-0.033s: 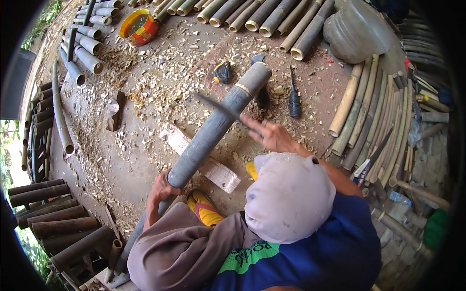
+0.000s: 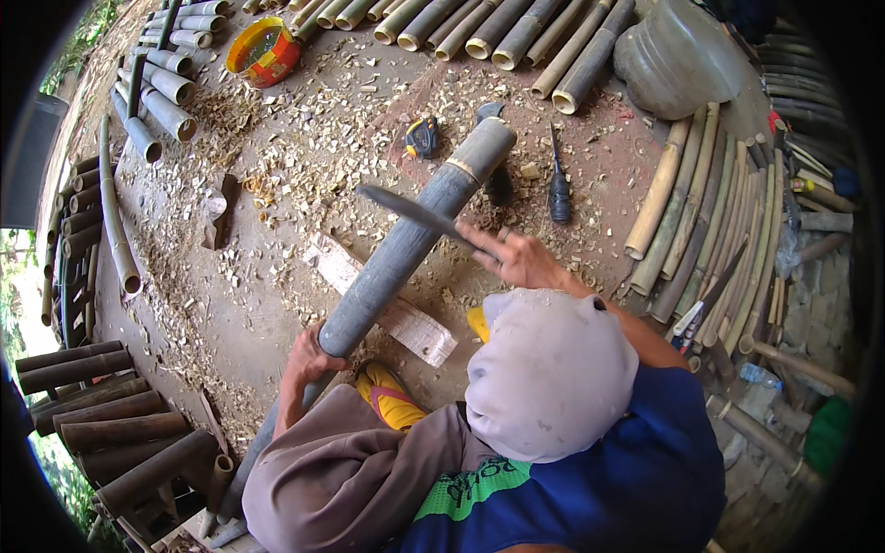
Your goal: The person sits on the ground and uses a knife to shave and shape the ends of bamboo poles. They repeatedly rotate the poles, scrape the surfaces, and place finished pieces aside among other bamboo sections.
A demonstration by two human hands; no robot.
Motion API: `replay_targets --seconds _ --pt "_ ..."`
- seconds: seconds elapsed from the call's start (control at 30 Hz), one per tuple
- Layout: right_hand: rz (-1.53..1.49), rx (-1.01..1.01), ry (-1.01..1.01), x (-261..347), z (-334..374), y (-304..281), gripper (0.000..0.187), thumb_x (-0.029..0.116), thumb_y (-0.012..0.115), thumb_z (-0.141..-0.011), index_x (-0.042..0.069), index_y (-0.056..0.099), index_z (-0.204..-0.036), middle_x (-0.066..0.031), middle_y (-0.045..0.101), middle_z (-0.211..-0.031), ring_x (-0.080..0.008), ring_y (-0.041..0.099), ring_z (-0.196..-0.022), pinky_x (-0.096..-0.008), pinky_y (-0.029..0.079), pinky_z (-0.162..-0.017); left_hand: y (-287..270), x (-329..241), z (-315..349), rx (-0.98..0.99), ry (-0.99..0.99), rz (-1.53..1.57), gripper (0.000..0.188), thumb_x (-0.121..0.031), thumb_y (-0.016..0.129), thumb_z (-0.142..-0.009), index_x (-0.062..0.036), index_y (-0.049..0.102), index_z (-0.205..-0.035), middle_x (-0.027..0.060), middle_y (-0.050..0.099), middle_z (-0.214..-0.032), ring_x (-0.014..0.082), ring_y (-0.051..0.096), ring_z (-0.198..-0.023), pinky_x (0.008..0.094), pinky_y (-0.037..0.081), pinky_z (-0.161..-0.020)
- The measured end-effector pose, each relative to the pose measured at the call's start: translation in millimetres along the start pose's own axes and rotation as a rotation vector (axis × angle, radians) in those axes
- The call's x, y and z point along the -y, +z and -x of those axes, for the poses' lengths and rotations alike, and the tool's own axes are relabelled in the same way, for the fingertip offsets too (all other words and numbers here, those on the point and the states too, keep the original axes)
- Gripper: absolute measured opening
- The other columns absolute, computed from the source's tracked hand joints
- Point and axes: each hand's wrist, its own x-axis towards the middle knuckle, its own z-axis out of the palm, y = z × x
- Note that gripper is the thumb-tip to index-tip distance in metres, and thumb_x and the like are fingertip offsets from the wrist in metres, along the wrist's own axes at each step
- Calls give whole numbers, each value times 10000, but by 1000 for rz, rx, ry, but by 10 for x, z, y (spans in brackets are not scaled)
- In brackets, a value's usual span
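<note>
A thick grey bamboo pole [image 2: 387, 267] slants across the middle, with a pale ring near its far end. My left hand [image 2: 309, 359] is closed around the pole's near end. In my right hand [image 2: 516, 258], closed with the fingers bent, is a long dark-bladed knife [image 2: 406, 205]. The blade lies across the upper side of the pole, below the pale ring; its handle is mostly hidden by my fingers. Beneath the pole, a pale wooden board [image 2: 419, 334] rests on the ground. Another grey bamboo length [image 2: 249, 479] runs down beside my left leg.
Wood chips are scattered over the ground. A tape measure [image 2: 421, 137], a black-handled screwdriver-like tool [image 2: 559, 195] and a partly hidden dark-handled tool [image 2: 498, 189] lie beyond the pole. Bamboo pieces [image 2: 673, 194] line the right; an orange-yellow bucket [image 2: 267, 55] stands far left. Pale rounded cloth [image 2: 548, 382] blocks the lower middle.
The knife has turned slightly, showing more of its flat, and its tip has shifted a little nearer and left. The pole and my left hand look unmoved.
</note>
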Motion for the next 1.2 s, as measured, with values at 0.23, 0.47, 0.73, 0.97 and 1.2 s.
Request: replay_targets --seconds 0.23,0.47,0.73,0.97,1.2 --pt "51 69 15 97 -85 -61 577 339 523 -944 219 294 -1460 -78 548 -581 -142 493 -420 -272 455 -339 454 124 94 -419 25 -289 753 -238 789 -502 -86 509 -1185 141 615 -1012 347 602 -960 436 487 -809" --pt "-56 -21 149 278 -65 7 594 292 550 -929 227 293 -1460 -127 571 -608 -226 572 -479 -374 532 -438 269 -132 125 -235 -41 -172 669 -244 793 -500 -85 549 -1102 164 632 -1002 359 613 -930 433 498 -789" --pt "-38 73 167 112 -147 -290 552 391 433 -975 214 265 -1470 -135 618 -697 -141 507 -438 -285 475 -360 199 -142 102 -197 1 -132 627 -243 796 -490 -76 575 -1052 160 658 -918 365 634 -863 433 502 -759" --pt "-86 0 395 122 -293 -289 534 331 450 -981 197 276 -1467 -99 521 -542 -191 538 -432 -340 502 -388 50 -111 15 -54 -29 -80 658 -247 798 -480 -50 591 -1073 177 666 -895 355 644 -860 412 500 -775" --pt "-237 -204 496 -142 -311 -232 534 353 441 -981 247 257 -1471 -109 554 -592 -153 449 -375 -266 473 -348 516 6 114 -598 179 -306 701 -257 793 -511 -57 542 -1134 154 629 -958 357 617 -871 448 497 -755"
